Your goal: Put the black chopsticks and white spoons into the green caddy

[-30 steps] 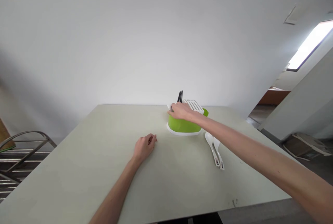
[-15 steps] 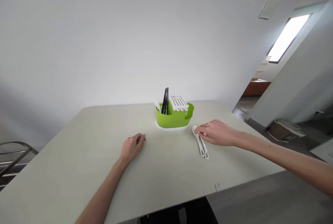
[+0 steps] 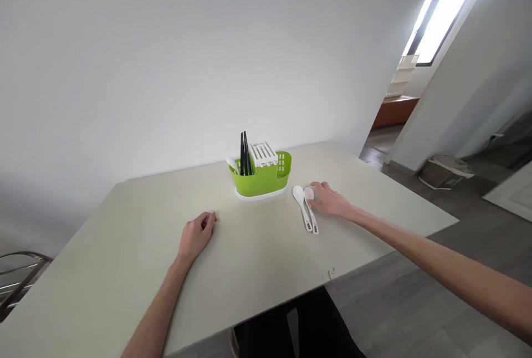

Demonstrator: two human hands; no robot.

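Two white spoons lie side by side on the table; the left spoon (image 3: 301, 206) shows whole, while the bowl edge of the right spoon (image 3: 310, 197) meets my fingers. My right hand (image 3: 329, 200) rests low beside that spoon with its fingers parted, gripping nothing that I can see. Whether a fingertip touches the spoon's bowl is hard to tell. On the table to the left, my left hand (image 3: 197, 235) lies curled into a loose fist, with nothing visible in it. Behind the spoons stands a green utensil caddy (image 3: 261, 182) with a white base.
Black chopsticks (image 3: 245, 156) and a white utensil (image 3: 233, 165) stand in the caddy, under and beside a white slotted rack (image 3: 263, 154). The table (image 3: 137, 219) meets a wall at the back. A lidded bin (image 3: 446, 172) stands on the floor at right.
My right hand has drawn off the spoons to their right, its fingers opening. The spoons lie slightly farther apart at the bowls. The view has turned right; my left hand stays put.
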